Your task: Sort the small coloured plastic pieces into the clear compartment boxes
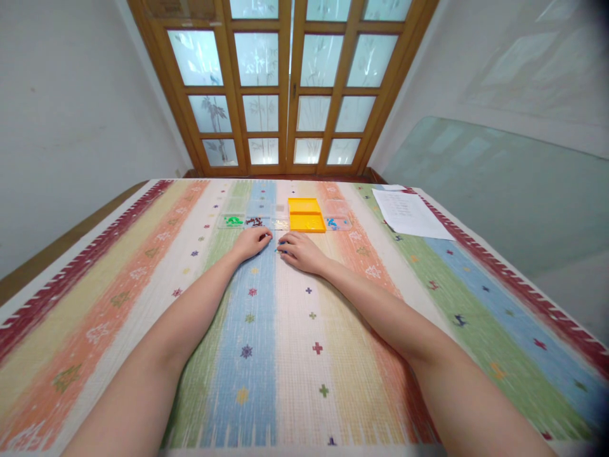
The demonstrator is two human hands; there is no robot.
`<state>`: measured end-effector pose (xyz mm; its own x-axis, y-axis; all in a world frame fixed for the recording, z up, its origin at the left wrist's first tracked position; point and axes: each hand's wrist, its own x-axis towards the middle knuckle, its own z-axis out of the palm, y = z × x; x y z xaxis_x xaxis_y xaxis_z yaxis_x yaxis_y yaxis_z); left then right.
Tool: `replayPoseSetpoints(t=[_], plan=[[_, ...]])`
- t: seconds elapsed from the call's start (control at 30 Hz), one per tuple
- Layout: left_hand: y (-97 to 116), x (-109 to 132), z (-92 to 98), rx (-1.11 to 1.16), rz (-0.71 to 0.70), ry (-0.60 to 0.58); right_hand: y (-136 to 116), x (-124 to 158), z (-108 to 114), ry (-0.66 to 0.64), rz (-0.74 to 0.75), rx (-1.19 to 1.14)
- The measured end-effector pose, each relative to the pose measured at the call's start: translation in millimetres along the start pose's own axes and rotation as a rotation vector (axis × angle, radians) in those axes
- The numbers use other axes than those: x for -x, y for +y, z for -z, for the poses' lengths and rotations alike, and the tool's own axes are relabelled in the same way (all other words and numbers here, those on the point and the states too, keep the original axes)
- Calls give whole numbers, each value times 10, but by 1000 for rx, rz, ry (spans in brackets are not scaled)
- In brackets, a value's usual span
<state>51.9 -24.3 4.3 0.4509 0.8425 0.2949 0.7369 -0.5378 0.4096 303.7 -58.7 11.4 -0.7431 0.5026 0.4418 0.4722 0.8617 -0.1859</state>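
Note:
My left hand [254, 243] lies on the tablecloth with its fingers curled and pressed together. Whatever it may hold is hidden or too small to name. Facing it, my right hand [302, 252] pinches a tiny blue piece [277, 249] at its fingertips. Just beyond the hands stands a row of small open boxes. From left to right they hold green pieces [233, 221], dark brown pieces [255, 222], and pale pieces [281, 225]. After these come a yellow box [305, 205] with its lid raised and yellow pieces inside, then blue pieces [332, 223] in a clear box.
A striped tablecloth [295, 381] with small printed figures covers the table. White printed paper [412, 214] lies at the far right. Beyond the table is a wooden door [288, 95] with glass panes, and a pale glass panel [499, 190] leans at the right wall.

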Motion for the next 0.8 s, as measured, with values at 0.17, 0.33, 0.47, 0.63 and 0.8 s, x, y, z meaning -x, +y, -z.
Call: replayPoseSetpoints(t=[0.17,0.33,0.47,0.63,0.8], plan=[[-3,1,-1,-3,-3,2,-34,2,-5,1,23,-18],[9,4,6,-1,2,0,-89,-44,-37,-17,32,-28],[15,5,11,6,5,0,-134,-123,-91,-21,21,-8],[7,3,4,-7,2,4,-149,-190,-161,-11,5,66],[-4,-1,0,-17,-6,-2,-30,-211,-114,4,8,31]])
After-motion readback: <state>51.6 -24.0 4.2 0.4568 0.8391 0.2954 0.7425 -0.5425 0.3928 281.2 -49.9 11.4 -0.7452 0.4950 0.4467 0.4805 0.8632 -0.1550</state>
